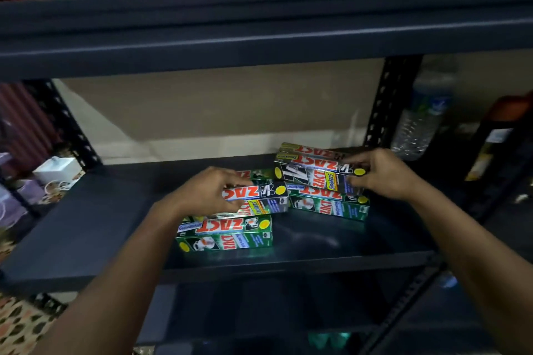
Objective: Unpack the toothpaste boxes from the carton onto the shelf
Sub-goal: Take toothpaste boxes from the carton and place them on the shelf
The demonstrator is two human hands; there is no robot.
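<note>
Dark metal shelf (pixel 86 225) bearing two piles of toothpaste boxes (pixel 225 235). The left top box (pixel 259 196) is gripped by the left hand (pixel 204 190), the right top box (pixel 314 171) by the right hand (pixel 383 173), fingers curled.

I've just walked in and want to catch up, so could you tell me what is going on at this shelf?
A person is stacking toothpaste boxes on the dark shelf. The left hand grips the left black box, lying on the front green box; the right hand pinches the right black box on the right green box. The carton is not in view.
</note>
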